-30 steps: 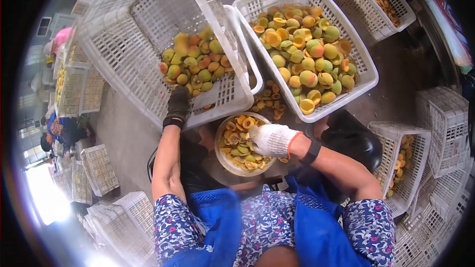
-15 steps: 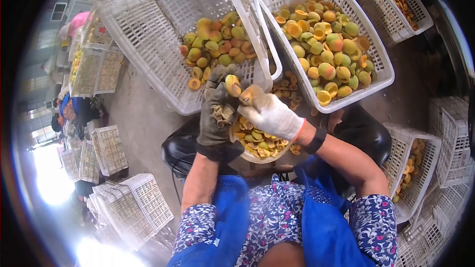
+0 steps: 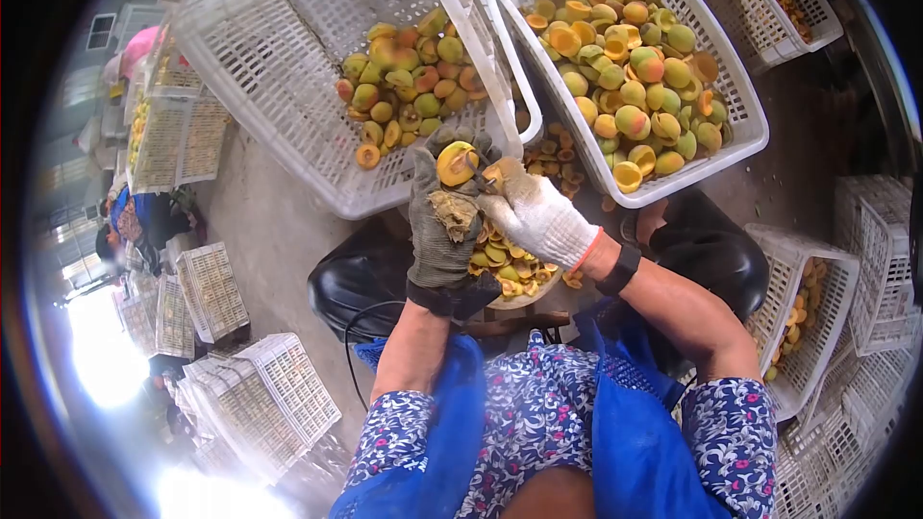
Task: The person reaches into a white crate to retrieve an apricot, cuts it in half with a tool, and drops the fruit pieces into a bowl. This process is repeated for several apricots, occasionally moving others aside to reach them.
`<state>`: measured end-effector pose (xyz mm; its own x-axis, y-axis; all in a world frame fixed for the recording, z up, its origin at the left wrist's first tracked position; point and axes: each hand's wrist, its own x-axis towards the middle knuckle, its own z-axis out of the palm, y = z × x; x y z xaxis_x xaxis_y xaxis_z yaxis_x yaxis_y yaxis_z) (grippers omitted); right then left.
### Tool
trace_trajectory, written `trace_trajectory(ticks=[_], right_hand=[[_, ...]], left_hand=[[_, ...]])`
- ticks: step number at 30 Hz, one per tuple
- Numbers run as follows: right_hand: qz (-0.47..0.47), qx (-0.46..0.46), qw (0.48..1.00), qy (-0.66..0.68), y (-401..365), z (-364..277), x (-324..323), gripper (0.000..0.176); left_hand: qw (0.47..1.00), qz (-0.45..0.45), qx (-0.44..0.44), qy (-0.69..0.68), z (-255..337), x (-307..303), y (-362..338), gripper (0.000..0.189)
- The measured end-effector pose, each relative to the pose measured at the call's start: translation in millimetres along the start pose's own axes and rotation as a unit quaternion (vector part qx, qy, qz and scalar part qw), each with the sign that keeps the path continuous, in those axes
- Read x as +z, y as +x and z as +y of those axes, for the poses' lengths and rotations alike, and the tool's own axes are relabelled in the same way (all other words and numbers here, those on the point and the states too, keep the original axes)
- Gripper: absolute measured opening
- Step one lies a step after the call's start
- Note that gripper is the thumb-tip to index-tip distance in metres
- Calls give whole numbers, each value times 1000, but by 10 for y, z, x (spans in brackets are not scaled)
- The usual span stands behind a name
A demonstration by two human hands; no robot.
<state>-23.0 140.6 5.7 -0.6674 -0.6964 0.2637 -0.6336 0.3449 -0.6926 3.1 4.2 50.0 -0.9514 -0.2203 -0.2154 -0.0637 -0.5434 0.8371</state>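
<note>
from the left, the left big crate (image 3: 240,77) sits in front of me with a heap of fruit (image 3: 409,77) in it. next, my left hand (image 3: 428,240), in a dark glove, has its fingers curled round a cut fruit (image 3: 457,163), up over the bowl (image 3: 527,303). my right hand (image 3: 538,216), in a white glove, is just beside that fruit; i cannot tell if its fingers grip anything. more to the right is the right big crate (image 3: 733,77), with a second heap of fruit (image 3: 630,86).

i think the cut fruit is light, a bit soft and slippery inside, and easy to squash. the best hold is round its skin, off the cut side.

i count one left big crate, one cut fruit in my left fingers, one bowl of bits (image 3: 514,274), and one right big crate. the fruit in the heaps is too piled up to count.
</note>
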Motion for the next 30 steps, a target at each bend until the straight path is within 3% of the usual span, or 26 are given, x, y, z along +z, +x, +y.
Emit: trace_trajectory(ticks=[4, 5, 6, 7, 8, 11, 13, 16, 19, 21, 22, 26, 28, 30], right_hand=[[76, -72, 994, -40, 5, 46, 5, 20], [43, 24, 996, 76, 39, 14, -18, 23], [9, 119, 975, 189, 60, -1, -42, 25], [12, 121, 975, 189, 67, 9, -58, 25], [9, 117, 976, 185, 77, 25, -74, 28], [-22, 152, 968, 198, 96, 19, -119, 30], [-51, 189, 957, 213, 89, 22, -116, 30], [-45, 223, 953, 201, 72, 49, -93, 30], [-50, 201, 954, 216, 74, 41, -106, 30], [-10, 144, 967, 211, 67, 51, -166, 29], [8, 96, 984, 147, 44, 98, -101, 30], [-27, 79, 992, 98, -4, 90, 7, 25], [14, -32, 998, -55, -39, 113, 40, 23], [13, -24, 997, -69, -44, 79, 16, 23]], left_hand=[[999, 39, -5, -24, -83, -70, 12, 44], [999, 37, -7, -23, -79, -56, 17, 44], [996, 1, 50, 73, -64, -30, 28, 46], [979, -36, 107, 169, -57, -13, 40, 49], [979, -39, 106, 169, -59, -12, 44, 49], [962, -91, 87, 241, -101, -78, 23, 52], [995, -53, -86, 12, -184, -170, 20, 52], [990, -37, -97, 96, -36, -48, -63, 52], [980, -50, -68, 179, -14, -263, -37, 51], [990, -47, -61, 119, 11, -264, -9, 49], [996, -45, -56, 59, 17, -264, 4, 48], [999, 8, -41, 29, -64, -221, 54, 48], [998, 5, -33, 44, -66, -164, 46, 50], [998, 7, -35, 51, -89, -151, 39, 50]])
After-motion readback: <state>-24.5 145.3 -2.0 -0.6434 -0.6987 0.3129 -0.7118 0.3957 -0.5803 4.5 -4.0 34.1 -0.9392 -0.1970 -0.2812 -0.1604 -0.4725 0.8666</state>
